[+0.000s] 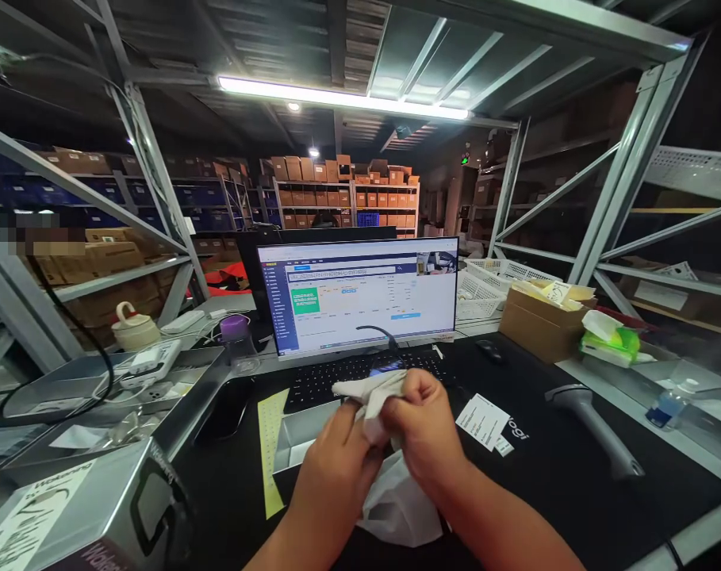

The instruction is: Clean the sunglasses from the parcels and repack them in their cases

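Observation:
Both hands meet in front of the keyboard point(312, 385), fingers closed. My left hand point(336, 460) pinches a crumpled white tissue or cloth point(375, 392) from the left. On the other side my right hand point(425, 420) grips the same white piece. A thin dark curved piece point(379, 331) sticks up above it before the screen; whether my fingers hold it, I cannot tell. Under my hands hangs or lies a thin white translucent bag point(401, 500). Left of them an open grey box point(301, 436) rests on a yellow sheet point(270, 460), partly hidden by my left hand.
A lit monitor point(360, 297) stands behind the keyboard. To the right are printed cards point(482, 420), a handheld scanner point(595, 428), a mouse point(489, 351) and a cardboard box point(542, 321). At left are a printed silver box point(98, 507), a phone point(224, 412) and a metal tray point(199, 396).

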`<state>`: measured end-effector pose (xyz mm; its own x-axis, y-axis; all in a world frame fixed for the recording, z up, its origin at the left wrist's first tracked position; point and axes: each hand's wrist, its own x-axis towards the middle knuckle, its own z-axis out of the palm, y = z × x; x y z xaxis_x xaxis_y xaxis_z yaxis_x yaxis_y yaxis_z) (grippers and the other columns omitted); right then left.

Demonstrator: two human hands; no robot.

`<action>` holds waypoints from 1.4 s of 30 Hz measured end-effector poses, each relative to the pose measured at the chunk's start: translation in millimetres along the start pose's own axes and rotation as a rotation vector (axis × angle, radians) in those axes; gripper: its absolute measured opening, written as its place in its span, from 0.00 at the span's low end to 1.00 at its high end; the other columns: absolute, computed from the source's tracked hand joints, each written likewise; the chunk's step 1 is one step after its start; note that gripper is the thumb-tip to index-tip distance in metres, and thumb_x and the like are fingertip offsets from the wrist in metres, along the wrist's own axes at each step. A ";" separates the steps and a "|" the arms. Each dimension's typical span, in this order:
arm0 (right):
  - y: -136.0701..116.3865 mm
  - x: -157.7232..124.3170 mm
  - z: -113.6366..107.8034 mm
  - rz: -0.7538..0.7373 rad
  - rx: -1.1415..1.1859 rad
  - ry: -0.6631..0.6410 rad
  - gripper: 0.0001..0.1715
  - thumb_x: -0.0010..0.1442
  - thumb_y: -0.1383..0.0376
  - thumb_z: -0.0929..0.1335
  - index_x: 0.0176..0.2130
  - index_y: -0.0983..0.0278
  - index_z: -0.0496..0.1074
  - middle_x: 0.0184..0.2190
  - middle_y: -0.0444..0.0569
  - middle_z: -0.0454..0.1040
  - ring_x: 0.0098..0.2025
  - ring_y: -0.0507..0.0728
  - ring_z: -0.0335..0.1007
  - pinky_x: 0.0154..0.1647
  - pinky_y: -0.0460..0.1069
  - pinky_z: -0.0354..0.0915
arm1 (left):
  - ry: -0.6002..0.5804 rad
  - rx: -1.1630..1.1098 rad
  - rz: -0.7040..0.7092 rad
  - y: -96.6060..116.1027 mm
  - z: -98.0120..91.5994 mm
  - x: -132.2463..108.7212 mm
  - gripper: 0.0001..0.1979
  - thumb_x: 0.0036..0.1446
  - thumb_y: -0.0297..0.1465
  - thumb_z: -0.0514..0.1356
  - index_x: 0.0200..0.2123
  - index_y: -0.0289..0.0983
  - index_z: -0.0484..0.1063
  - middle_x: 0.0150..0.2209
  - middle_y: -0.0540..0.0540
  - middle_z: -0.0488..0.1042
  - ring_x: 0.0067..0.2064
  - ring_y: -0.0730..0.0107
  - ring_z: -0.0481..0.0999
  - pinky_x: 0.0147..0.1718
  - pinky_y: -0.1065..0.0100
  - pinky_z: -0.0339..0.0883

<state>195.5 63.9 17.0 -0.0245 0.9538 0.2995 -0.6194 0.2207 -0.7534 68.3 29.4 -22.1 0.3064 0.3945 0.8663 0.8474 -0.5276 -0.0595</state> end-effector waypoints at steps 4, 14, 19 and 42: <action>-22.6 15.2 -4.2 0.058 0.189 0.088 0.31 0.34 0.71 0.75 0.20 0.61 0.48 0.17 0.35 0.59 0.21 0.47 0.53 0.21 0.42 0.54 | -0.022 0.027 0.088 4.6 4.0 0.3 0.11 0.63 0.20 0.52 0.45 0.35 0.69 0.53 0.35 0.73 0.52 0.55 0.77 0.47 0.60 0.76; 21.7 -22.5 10.1 -0.241 -0.279 0.013 0.21 0.39 0.72 0.66 0.15 0.59 0.46 0.14 0.35 0.48 0.20 0.47 0.41 0.18 0.44 0.42 | -0.065 -0.135 -0.186 -0.8 -2.1 -4.1 0.13 0.70 0.34 0.50 0.52 0.35 0.65 0.46 0.37 0.73 0.36 0.63 0.81 0.31 0.67 0.78; -3.2 -3.1 8.0 -0.004 -0.046 0.031 0.24 0.36 0.71 0.71 0.17 0.60 0.48 0.14 0.34 0.51 0.20 0.47 0.42 0.19 0.43 0.45 | 0.014 0.080 0.031 -5.4 -1.4 5.0 0.11 0.69 0.33 0.50 0.46 0.36 0.68 0.44 0.37 0.76 0.35 0.58 0.81 0.27 0.63 0.76; -14.1 12.9 -0.2 -0.045 0.164 0.011 0.35 0.42 0.65 0.76 0.20 0.61 0.45 0.17 0.35 0.53 0.22 0.48 0.47 0.23 0.43 0.54 | -0.103 0.000 0.045 -9.8 -6.5 8.3 0.08 0.61 0.23 0.53 0.36 0.40 0.69 0.50 0.42 0.76 0.43 0.62 0.82 0.34 0.68 0.76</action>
<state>204.0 73.2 31.3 0.0142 0.9462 0.3232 -0.7397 0.2274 -0.6333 59.7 32.9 -11.0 0.3867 0.4457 0.8073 0.8320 -0.5462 -0.0970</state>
